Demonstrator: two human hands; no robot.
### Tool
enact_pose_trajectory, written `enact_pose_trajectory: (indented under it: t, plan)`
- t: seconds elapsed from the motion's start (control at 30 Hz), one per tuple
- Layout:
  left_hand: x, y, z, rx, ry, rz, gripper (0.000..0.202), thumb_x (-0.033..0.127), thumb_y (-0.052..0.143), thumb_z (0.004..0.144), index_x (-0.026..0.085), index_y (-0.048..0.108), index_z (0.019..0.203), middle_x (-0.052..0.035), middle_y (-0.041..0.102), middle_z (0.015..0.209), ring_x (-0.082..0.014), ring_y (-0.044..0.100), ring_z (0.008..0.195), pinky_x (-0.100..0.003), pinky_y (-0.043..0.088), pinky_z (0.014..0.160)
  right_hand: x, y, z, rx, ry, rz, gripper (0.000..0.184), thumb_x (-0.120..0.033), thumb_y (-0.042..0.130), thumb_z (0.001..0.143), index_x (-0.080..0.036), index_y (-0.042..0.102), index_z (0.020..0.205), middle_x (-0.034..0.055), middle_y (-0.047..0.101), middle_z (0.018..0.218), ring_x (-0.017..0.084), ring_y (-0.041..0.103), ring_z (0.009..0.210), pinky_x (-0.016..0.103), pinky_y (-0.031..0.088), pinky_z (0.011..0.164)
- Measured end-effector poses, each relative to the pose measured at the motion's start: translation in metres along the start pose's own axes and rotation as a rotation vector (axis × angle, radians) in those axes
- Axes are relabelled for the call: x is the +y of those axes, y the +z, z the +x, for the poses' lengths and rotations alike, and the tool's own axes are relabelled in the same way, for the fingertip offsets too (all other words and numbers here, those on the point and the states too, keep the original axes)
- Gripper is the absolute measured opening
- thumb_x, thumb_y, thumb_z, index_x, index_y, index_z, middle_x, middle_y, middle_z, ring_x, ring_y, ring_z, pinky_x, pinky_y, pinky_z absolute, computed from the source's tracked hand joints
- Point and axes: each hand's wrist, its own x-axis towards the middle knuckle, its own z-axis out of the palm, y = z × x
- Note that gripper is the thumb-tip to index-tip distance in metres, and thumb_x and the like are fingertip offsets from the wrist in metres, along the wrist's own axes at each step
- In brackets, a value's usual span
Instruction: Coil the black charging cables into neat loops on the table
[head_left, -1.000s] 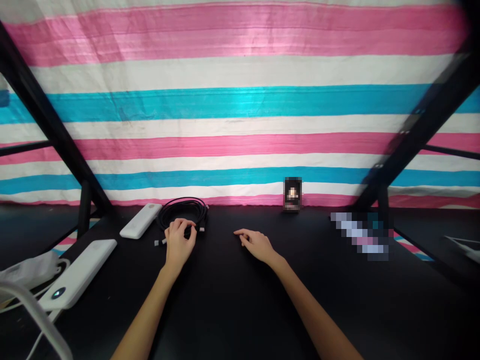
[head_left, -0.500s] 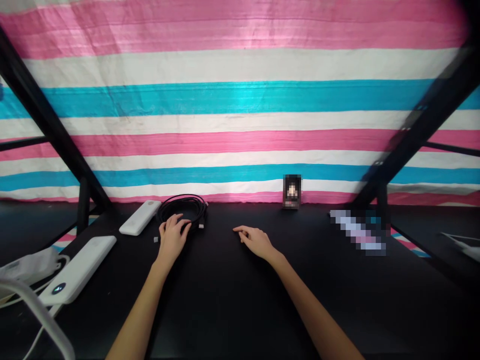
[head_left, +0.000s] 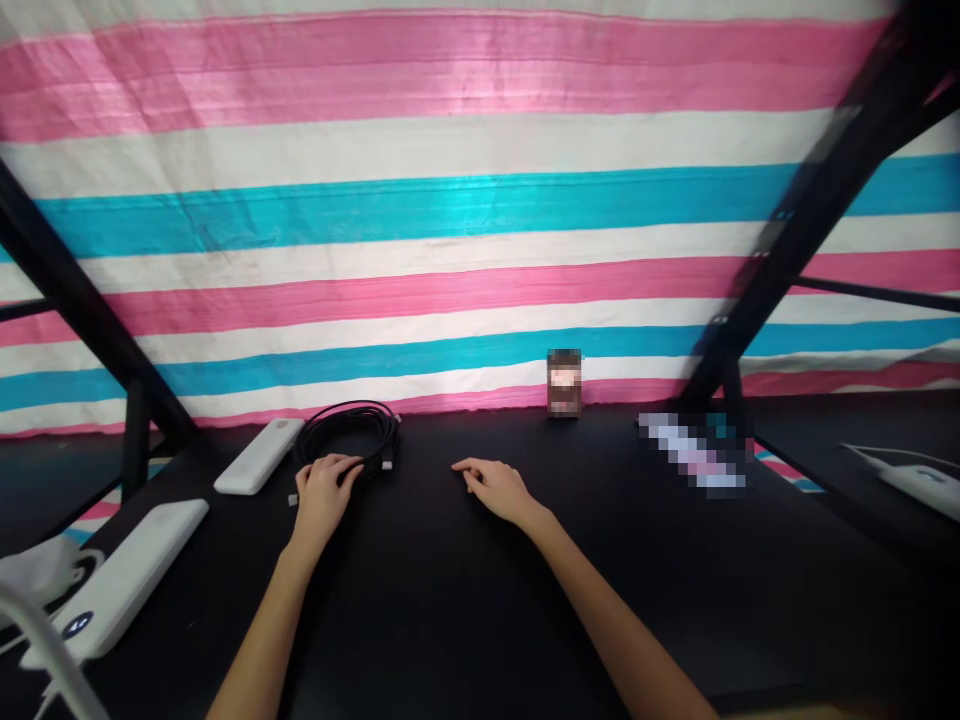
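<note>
A black cable (head_left: 389,437) lies in a round coil toward the back left of the black table. My left hand (head_left: 325,492) is at the near side of this coil, thumb and fingers closed on its edge. Small pale plugs show on either side of the coil; the strands under my fingers are hidden. My right hand (head_left: 496,490) rests on the tabletop to the right of the coil, apart from it. Its index finger points left, the other fingers are loosely bent, and it holds nothing. Just left of the coil lies a white power bank (head_left: 259,457).
A larger white power bank (head_left: 131,580) with a lit display, a white adapter (head_left: 41,568) and a white curved tube (head_left: 49,645) stand at left. Behind are a blurred upright card (head_left: 564,385) and a blurred flat item (head_left: 694,455). Black frame bars (head_left: 802,230) flank the table.
My left hand's fingers have drawn in from over the coil onto its near edge. My right hand is nearly unchanged. The whole view has shifted and tilted slightly.
</note>
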Motion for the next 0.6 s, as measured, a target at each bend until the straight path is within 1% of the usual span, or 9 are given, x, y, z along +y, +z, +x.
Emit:
enact_pose_trajectory:
  t: [0.1,0.2,0.4,0.6]
  plan:
    - [0.0001,0.0017,-0.0005,0.007,0.017,-0.001,0.021,0.032,0.049,0.083,0.026,0.068,0.091,-0.0057,0.070,0.092,-0.0237,0.059,0.093,-0.041,0.031,0.085,0.0005,0.0000,-0.0005,0.008,-0.010,0.018,0.031,-0.027,0.041,0.088,-0.032,0.064,0.108,-0.0042,0.071,0.080,0.015,0.063,0.078,0.024,0.037,0.064]
    - [-0.0010,0.0029,-0.0004,0.014,0.019,0.015,0.021,0.036,0.051,0.081,0.026,0.067,0.091,-0.0060,0.069,0.094,-0.0246,0.059,0.094,-0.041,0.031,0.084,0.0019,0.0013,-0.0011,0.016,-0.020,0.009,0.032,-0.028,0.040,0.088,-0.032,0.064,0.109,-0.0034,0.071,0.085,0.016,0.063,0.079,0.024,0.038,0.064]
    - [-0.0036,0.0028,0.0007,-0.025,0.009,0.027,0.021,0.035,0.052,0.081,0.027,0.067,0.092,-0.0051,0.069,0.095,-0.0249,0.060,0.094,-0.040,0.031,0.081,0.0027,0.0058,-0.0025,0.058,-0.058,-0.028,0.032,-0.027,0.041,0.087,-0.032,0.064,0.109,-0.0032,0.070,0.094,0.017,0.063,0.081,0.025,0.039,0.066]
    - [-0.0061,0.0052,-0.0002,0.016,0.009,0.019,0.018,0.037,0.053,0.080,0.025,0.065,0.087,-0.0042,0.070,0.093,-0.0237,0.061,0.090,-0.039,0.031,0.083,-0.0014,0.0071,-0.0050,0.059,-0.075,-0.071,0.032,-0.025,0.042,0.087,-0.030,0.062,0.111,-0.0005,0.068,0.097,0.017,0.062,0.080,0.025,0.038,0.065]
